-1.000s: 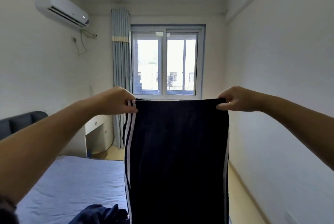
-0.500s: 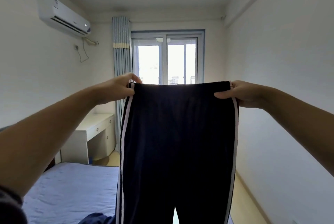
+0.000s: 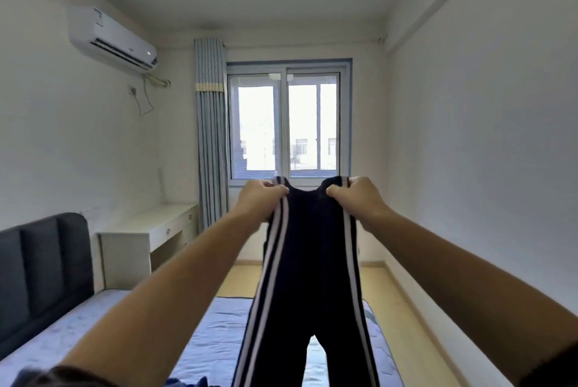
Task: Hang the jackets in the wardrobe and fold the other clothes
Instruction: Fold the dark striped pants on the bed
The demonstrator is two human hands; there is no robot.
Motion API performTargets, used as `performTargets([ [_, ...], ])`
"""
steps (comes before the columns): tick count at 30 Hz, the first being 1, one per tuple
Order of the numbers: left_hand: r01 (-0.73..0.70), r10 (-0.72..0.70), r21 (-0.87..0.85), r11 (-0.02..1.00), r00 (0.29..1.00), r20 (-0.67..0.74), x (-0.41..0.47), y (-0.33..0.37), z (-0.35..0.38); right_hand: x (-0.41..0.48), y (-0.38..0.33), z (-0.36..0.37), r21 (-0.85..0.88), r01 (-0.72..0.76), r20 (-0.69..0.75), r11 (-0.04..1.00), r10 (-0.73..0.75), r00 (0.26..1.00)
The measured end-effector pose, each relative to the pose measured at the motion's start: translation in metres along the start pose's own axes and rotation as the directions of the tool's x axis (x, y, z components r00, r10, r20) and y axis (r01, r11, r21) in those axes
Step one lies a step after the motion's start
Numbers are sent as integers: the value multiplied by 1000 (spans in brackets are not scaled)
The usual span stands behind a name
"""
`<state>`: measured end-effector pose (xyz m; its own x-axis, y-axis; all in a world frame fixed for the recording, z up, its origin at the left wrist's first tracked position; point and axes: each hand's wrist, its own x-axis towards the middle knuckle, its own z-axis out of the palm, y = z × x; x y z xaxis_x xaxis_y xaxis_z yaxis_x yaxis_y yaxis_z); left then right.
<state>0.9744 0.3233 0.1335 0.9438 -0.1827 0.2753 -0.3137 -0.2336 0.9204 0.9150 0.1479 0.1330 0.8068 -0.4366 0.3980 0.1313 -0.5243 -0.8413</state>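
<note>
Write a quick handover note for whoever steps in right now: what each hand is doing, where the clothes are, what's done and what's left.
Left hand: shut on the trousers' waistband, left corner.
Right hand: shut on the right corner.
Trousers: held up in the air above the bed, hands close together, waistband sagging between them, legs hanging down.
Other clothes: a dark garment shows at the bottom edge, on the bed. No wardrobe or jackets in view.
Done: trousers picked up; no fold visible yet.
Left: fold the trousers, then deal with the remaining clothes.
</note>
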Motion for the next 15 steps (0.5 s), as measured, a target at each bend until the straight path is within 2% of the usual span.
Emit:
performTargets([
  [2,-29,31,-44,999,998,61,-14,0,15,-14,-1,10,12,46,56,999,-46,997],
  [6,-133,136,-36,990,989,67,-23,2,20,-28,-5,15,38,94,143,995,-99,985],
  [11,-268,251,167,949,961,116,-25,-4,21,-27,2,11,89,25,149,996,-38,988],
  [15,-330,303,226,916,942,147,-28,-7,26,-27,6,9,169,-25,189,985,-8,982],
])
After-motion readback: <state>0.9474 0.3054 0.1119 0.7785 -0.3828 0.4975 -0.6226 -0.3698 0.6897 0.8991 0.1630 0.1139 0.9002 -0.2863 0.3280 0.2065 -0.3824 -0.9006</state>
